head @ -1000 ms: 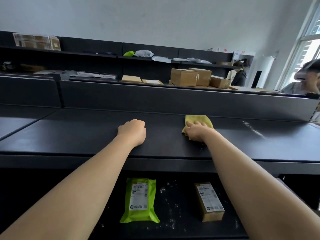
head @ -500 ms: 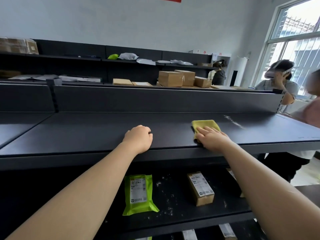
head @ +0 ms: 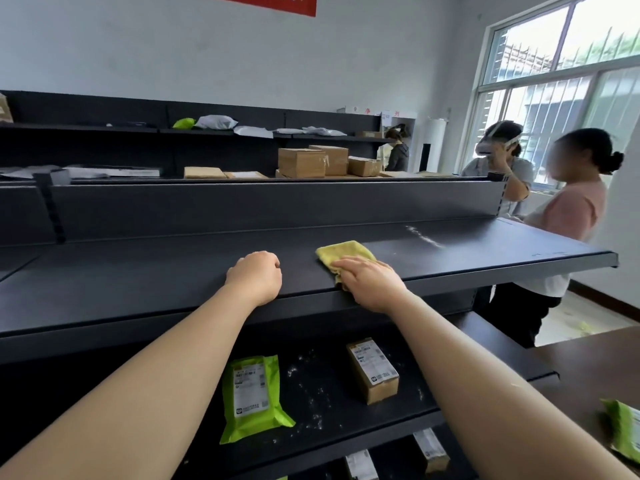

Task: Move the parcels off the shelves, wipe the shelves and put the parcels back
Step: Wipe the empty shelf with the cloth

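The right hand (head: 372, 284) lies flat on a yellow cloth (head: 341, 256), its grip wide, with straight fingers pressing the cloth down onto the top shelf (head: 138, 278) close to the near edge. The far half of the cloth shows beyond the fingertips. Just to the left, apart from the cloth, the left hand (head: 254, 277) rests on the same shelf, its grip curled into a loose fist with nothing in it.

On the shelf surface to the far right of the cloth runs a pale dust streak (head: 424, 237).

One level down, the lower shelf (head: 318, 407) carries two parcels: a green bag parcel (head: 254, 396) lying flat on the left and a brown box parcel (head: 372, 370) on the right, well apart, with white specks scattered between them. Below that, two more labelled packets (head: 429, 450) show partly at the bottom edge.

At the near right, a dark table (head: 588, 368) holds another green parcel (head: 623, 431) at its edge.

At the right end of the top shelf stands a person in a pink top (head: 571, 216), with a second person (head: 502, 168) just behind. On the far shelving sit cardboard boxes (head: 301, 162) and pale mailer bags (head: 216, 122).
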### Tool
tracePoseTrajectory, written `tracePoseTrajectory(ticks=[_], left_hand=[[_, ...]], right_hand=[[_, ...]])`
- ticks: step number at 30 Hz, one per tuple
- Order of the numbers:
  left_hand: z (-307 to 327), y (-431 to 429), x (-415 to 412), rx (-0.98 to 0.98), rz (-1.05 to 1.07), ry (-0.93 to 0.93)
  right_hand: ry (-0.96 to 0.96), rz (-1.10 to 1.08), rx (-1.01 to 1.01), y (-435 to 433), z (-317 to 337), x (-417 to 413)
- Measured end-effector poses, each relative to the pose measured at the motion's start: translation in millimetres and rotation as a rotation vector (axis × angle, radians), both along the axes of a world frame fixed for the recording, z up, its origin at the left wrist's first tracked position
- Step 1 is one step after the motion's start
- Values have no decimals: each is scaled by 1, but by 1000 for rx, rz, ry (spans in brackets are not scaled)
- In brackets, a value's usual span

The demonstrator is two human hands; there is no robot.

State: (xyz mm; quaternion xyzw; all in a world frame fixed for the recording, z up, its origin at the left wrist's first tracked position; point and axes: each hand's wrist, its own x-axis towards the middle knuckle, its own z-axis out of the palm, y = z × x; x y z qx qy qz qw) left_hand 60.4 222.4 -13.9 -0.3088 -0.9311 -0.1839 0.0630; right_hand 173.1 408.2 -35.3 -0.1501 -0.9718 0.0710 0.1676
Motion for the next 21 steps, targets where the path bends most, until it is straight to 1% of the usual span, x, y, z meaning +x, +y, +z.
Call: tracePoseTrajectory(ticks=[2,5,7,9,12,15,18,21], left_hand=[[2,15,8,-4,-33,-1],[3,39,15,-16,-69,12],[4,53,13,-31,-56,6],[3,64,8,-28,-22,-5],[2,80,-1,-7,50,-1],[5,94,-10,1,105,-4],[9,108,-14,-41,141,0],[8,120,-19,-82,172,11]], right_hand=[[-10,8,-13,15,2,6],[-71,-68,-16,54,7,19],[-131,-137,-31,81,12,23],[-202,-147,-55,100,17,17],[-290,-40,-102,110,24,-5],[-320,76,-113,110,28,-34],[-352,163,-88,107,31,-64],[-359,194,-75,116,29,-89]])
